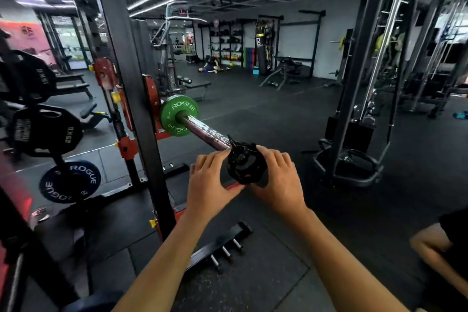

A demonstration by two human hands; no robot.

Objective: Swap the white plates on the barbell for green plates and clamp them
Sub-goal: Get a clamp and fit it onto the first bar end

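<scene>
A green Rogue plate sits on the barbell sleeve, pushed up against the rack upright. At the sleeve's near end a black clamp collar is held between both hands. My left hand grips its left side with thumb and fingers. My right hand wraps its right side from behind. The collar sits at the tip of the sleeve, well apart from the green plate. No white plate is in view.
The black rack upright with red fittings stands left of the sleeve. Black plates and a blue Rogue plate hang on storage pegs at left. A peg bar lies on the floor below. Another person's arm shows at the right edge.
</scene>
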